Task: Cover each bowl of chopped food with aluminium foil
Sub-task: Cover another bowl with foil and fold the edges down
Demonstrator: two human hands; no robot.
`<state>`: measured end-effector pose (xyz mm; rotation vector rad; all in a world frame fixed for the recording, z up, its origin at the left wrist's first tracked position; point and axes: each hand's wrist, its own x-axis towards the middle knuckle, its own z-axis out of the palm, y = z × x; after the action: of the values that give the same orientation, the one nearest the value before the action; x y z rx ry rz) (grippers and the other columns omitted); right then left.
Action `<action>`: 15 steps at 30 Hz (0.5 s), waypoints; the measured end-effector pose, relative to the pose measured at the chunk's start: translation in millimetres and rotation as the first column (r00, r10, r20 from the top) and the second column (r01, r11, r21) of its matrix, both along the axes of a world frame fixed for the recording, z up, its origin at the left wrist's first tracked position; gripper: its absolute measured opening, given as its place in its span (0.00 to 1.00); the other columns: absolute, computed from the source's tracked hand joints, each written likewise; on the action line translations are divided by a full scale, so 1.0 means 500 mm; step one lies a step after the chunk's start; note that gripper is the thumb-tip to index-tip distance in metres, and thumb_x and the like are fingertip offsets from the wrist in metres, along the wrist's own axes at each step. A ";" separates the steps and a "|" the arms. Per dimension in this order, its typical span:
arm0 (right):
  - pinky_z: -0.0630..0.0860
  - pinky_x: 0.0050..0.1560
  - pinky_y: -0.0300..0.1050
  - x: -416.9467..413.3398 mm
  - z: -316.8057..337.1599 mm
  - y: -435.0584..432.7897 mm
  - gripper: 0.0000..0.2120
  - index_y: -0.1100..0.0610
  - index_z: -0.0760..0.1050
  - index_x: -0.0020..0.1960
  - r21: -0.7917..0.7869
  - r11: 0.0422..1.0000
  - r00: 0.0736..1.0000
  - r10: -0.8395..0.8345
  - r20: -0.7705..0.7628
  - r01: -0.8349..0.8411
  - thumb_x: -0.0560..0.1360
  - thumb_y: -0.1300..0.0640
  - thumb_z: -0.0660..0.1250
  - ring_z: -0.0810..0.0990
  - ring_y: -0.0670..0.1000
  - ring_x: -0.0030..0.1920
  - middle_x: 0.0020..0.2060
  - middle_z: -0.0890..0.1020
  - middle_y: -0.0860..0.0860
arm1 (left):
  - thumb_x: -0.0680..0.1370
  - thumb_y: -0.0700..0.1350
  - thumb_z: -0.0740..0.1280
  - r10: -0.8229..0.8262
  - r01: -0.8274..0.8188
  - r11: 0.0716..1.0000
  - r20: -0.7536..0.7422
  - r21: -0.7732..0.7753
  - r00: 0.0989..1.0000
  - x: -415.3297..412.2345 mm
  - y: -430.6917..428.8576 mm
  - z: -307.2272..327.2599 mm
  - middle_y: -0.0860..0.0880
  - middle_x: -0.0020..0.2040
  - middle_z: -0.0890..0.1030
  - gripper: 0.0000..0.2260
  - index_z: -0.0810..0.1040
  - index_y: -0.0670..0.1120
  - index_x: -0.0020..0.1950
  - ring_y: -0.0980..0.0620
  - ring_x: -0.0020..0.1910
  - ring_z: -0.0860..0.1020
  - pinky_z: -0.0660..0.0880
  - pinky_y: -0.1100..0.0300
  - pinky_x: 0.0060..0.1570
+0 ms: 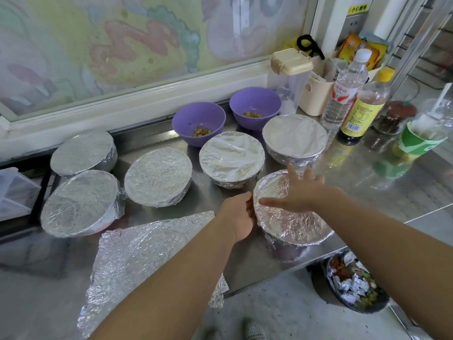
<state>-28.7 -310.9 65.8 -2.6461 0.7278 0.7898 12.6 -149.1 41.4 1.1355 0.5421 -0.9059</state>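
Facing up, foil-covered bowl (294, 224); right hand (301, 190) spread flat on top, left hand (239, 214), fingers together, seemingly against its side.

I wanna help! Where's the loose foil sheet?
In the head view, the foil sheet lies at the near edge of the counter, left of the left hand.

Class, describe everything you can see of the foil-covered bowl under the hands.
The bowl stands upright at the front edge of the steel counter. Crinkled foil stretches flat over its top and folds round the rim; its dark wall shows beneath. The right hand lies spread on the foil; the left hand touches its left rim.
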 end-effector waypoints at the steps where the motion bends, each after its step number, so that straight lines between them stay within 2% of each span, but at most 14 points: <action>1: 0.50 0.71 0.81 0.001 -0.001 -0.009 0.79 0.43 0.27 0.79 0.003 1.000 1.000 0.008 0.017 -0.008 0.37 0.09 0.49 0.39 0.69 0.79 0.80 0.34 0.58 | 0.83 0.39 0.61 0.017 -0.016 1.000 0.020 -0.024 1.000 -0.008 0.005 0.000 0.39 0.55 0.83 0.09 0.79 0.37 0.57 0.46 0.45 0.81 0.79 0.57 0.43; 3: 0.48 0.70 0.82 0.000 -0.010 -0.021 0.79 0.40 0.27 0.78 0.012 0.999 0.997 0.047 0.067 -0.048 0.38 0.09 0.53 0.36 0.68 0.79 0.80 0.34 0.56 | 0.83 0.39 0.61 0.023 -0.020 0.999 0.051 -0.044 0.998 -0.027 0.010 -0.002 0.39 0.53 0.83 0.10 0.81 0.38 0.56 0.47 0.43 0.81 0.78 0.57 0.42; 5: 0.47 0.71 0.81 -0.003 -0.019 -0.023 0.78 0.40 0.28 0.78 0.039 0.996 0.994 0.076 0.072 -0.079 0.40 0.09 0.56 0.32 0.68 0.78 0.80 0.33 0.54 | 0.84 0.41 0.60 0.009 -0.006 0.998 0.053 -0.062 0.999 -0.045 0.012 -0.005 0.42 0.51 0.84 0.11 0.81 0.40 0.57 0.48 0.44 0.81 0.78 0.57 0.46; 9: 0.51 0.69 0.83 -0.009 -0.019 -0.010 0.76 0.40 0.28 0.79 0.041 0.996 0.997 0.076 0.023 -0.077 0.44 0.11 0.61 0.34 0.69 0.79 0.80 0.32 0.52 | 0.84 0.37 0.58 -0.046 0.052 0.997 0.091 -0.064 0.995 -0.059 0.000 -0.015 0.40 0.57 0.84 0.13 0.78 0.41 0.65 0.44 0.56 0.82 0.76 0.49 0.63; 12: 0.50 0.73 0.79 -0.001 -0.018 -0.008 0.79 0.42 0.29 0.79 0.053 0.997 0.998 0.057 0.012 -0.058 0.41 0.11 0.60 0.36 0.69 0.79 0.81 0.34 0.54 | 0.83 0.34 0.56 -0.116 0.108 0.993 0.181 0.055 0.977 -0.050 -0.010 -0.024 0.44 0.47 0.80 0.15 0.73 0.37 0.68 0.47 0.46 0.79 0.75 0.49 0.58; 14: 0.48 0.76 0.74 0.004 -0.010 -0.010 0.78 0.44 0.28 0.79 0.066 0.997 0.999 0.038 -0.016 -0.037 0.43 0.12 0.60 0.37 0.70 0.79 0.80 0.34 0.58 | 0.82 0.33 0.56 -0.137 0.113 0.986 0.205 0.125 0.969 -0.038 -0.017 -0.023 0.45 0.46 0.82 0.15 0.77 0.38 0.65 0.47 0.47 0.80 0.75 0.47 0.61; 15: 0.47 0.77 0.72 0.003 -0.003 -0.011 0.76 0.46 0.28 0.80 0.070 0.997 0.999 0.030 -0.038 -0.028 0.46 0.13 0.61 0.38 0.71 0.78 0.80 0.33 0.59 | 0.82 0.32 0.57 -0.129 0.102 0.985 0.194 0.140 0.973 -0.032 -0.019 -0.020 0.44 0.47 0.84 0.15 0.81 0.40 0.60 0.46 0.47 0.82 0.76 0.47 0.62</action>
<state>-27.3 -316.6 64.1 -2.5916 0.6610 0.8607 -3.3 -158.4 31.4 1.3718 0.3746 -0.8524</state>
